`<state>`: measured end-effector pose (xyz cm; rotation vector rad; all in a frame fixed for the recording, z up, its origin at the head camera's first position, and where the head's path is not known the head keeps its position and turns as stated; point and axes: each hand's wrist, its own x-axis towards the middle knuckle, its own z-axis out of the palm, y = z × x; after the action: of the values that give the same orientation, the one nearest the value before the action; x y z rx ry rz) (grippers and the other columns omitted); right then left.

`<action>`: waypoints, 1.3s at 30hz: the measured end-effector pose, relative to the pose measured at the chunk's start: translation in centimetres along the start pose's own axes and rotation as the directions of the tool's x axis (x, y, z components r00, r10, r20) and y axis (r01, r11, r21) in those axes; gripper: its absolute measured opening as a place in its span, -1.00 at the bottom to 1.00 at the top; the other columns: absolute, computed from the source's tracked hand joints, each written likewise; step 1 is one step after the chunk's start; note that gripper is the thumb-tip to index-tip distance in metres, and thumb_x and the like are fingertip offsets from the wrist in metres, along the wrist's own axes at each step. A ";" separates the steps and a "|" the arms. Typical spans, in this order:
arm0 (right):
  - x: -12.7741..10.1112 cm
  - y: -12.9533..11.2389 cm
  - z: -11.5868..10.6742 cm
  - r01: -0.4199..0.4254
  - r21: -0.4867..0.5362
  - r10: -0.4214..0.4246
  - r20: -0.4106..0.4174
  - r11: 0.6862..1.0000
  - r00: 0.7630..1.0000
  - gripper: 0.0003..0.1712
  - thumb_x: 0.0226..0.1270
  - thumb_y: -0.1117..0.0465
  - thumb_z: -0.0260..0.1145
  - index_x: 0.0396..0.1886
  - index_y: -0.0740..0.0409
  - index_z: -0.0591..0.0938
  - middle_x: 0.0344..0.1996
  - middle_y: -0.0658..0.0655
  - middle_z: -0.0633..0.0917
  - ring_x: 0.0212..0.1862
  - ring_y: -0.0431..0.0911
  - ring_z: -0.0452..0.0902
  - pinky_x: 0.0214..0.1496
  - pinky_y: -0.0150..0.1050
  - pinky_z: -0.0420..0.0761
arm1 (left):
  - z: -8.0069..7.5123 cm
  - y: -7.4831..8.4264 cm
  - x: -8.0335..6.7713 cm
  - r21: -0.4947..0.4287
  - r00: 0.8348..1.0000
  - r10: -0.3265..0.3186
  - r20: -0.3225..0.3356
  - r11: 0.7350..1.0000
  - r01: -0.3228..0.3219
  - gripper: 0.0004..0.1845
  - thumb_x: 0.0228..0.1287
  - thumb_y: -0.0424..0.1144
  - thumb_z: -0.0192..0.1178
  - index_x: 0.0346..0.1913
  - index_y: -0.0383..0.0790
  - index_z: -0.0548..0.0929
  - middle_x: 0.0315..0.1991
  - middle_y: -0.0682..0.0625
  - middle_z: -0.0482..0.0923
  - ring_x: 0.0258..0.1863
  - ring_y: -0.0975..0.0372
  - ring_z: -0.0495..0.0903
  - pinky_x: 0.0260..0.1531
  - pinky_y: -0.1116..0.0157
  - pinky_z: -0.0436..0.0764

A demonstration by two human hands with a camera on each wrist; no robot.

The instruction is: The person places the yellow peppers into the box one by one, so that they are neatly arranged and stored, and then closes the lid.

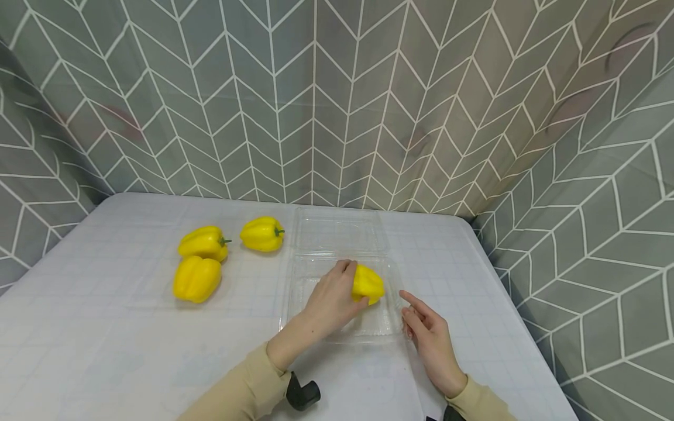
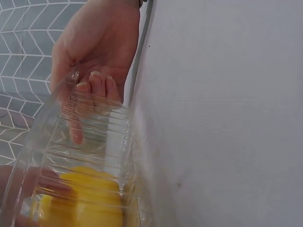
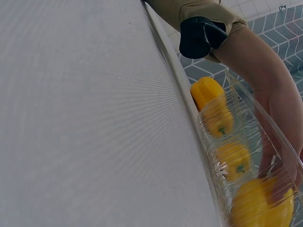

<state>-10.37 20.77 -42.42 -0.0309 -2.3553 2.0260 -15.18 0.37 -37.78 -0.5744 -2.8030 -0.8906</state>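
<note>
A yellow bell pepper (image 1: 368,285) is in the bottom half of a clear plastic clamshell container (image 1: 337,336), whose lid (image 1: 339,231) lies folded back. My left hand (image 1: 332,295) grips this pepper from above and the left, hiding part of it. Just off the container's right side is my right hand (image 1: 434,345), index finger extended and the other fingers loosely bent. Through the ribbed plastic wall, the left wrist view shows that index finger; whether it touches the wall I cannot tell. The right wrist view has the held pepper (image 3: 255,208) behind the near wall.
Left of the container lie more yellow bell peppers: one (image 1: 262,234) near the lid, another (image 1: 202,242) further left, and a third (image 1: 197,279) against it. A white cover spreads over the table (image 1: 131,351). Patterned curtains (image 1: 337,105) stand behind and at the sides.
</note>
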 end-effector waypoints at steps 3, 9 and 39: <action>0.0 0.0 0.0 -0.003 0.002 0.003 0.002 1.000 1.000 -0.54 0.38 0.11 0.16 0.24 0.10 0.45 -0.54 0.05 0.42 -0.51 -0.21 0.32 -0.52 -0.34 0.40 | 0.0 -0.1 0.0 -0.005 1.000 0.008 0.003 1.000 -0.008 -0.28 0.00 -0.14 0.36 0.19 -0.46 0.40 0.10 -0.23 0.44 -0.11 0.04 0.56 -0.07 0.17 0.61; 0.0 0.0 0.0 -0.017 -0.003 0.017 -0.007 1.000 1.000 -0.56 0.38 0.11 0.16 0.23 0.06 0.46 -0.55 0.05 0.42 -0.52 -0.21 0.31 -0.53 -0.34 0.39 | -0.2 -0.3 0.0 -0.004 0.999 0.030 0.016 1.000 -0.030 -0.28 -0.04 -0.24 0.35 0.20 -0.50 0.38 0.12 -0.26 0.42 -0.08 0.02 0.55 -0.04 0.17 0.60; -0.1 -0.1 0.1 -0.003 -0.010 0.003 0.001 1.000 1.000 -0.57 0.39 0.11 0.15 0.22 0.07 0.47 -0.53 0.06 0.43 -0.52 -0.22 0.32 -0.53 -0.35 0.41 | -0.1 -0.5 0.2 0.026 0.998 -0.017 0.056 1.000 0.016 -0.32 0.12 -0.14 0.31 0.24 -0.45 0.37 0.13 -0.25 0.44 -0.06 0.00 0.58 -0.04 0.15 0.60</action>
<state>-10.32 20.70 -42.32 -0.0342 -2.3677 2.0158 -15.53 -0.01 -37.93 -0.5827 -2.8694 -0.8528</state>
